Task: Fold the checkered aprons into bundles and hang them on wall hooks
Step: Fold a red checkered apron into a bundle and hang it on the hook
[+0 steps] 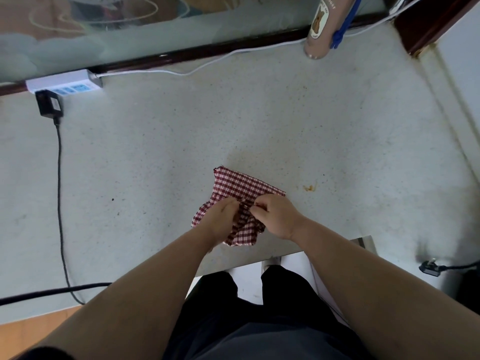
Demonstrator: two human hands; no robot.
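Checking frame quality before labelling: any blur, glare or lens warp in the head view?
Head view: apron and both hands sharp; light soft and even, shadows faint; wide-angle warp bends the counter edges; reflections wash over the glass panel; the plug at the right edge looks smeared.

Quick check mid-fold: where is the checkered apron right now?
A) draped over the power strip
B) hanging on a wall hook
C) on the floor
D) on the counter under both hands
D: the red checkered apron lies bunched on the speckled counter, with the left hand and right hand pinching it.
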